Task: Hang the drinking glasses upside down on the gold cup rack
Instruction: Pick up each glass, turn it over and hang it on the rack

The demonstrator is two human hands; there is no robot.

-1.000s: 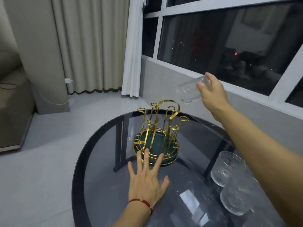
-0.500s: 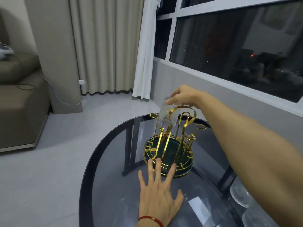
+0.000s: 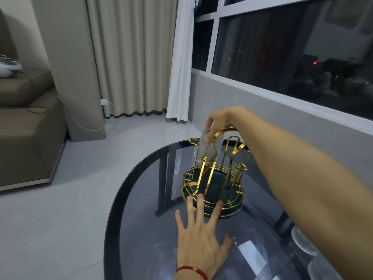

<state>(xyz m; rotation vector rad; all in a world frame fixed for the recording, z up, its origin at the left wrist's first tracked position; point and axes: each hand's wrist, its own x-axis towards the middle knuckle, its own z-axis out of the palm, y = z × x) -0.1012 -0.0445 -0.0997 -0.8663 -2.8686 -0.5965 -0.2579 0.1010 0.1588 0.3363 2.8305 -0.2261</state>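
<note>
The gold cup rack (image 3: 215, 190), with a dark green round base and several upright gold prongs, stands on the dark glass table (image 3: 141, 229). My right hand (image 3: 221, 120) grips the base of a clear textured drinking glass (image 3: 210, 147), held upside down and slid over a prong on the rack's far left side. My left hand (image 3: 199, 237) lies flat on the table with fingers spread, fingertips touching the rack's near rim. Two more clear glasses (image 3: 302, 242) stand at the table's right edge, partly hidden by my right forearm.
A grey sofa (image 3: 24, 126) stands at the left on the pale floor. Beige and white curtains (image 3: 141, 57) hang at the back, beside a dark window (image 3: 292, 47) with a ledge along the right. A white charger cable (image 3: 86, 126) trails across the floor.
My right hand has carried the glass from up by the window down to the rack, turned it upside down and lowered it onto a prong. My left hand stays flat by the rack.
</note>
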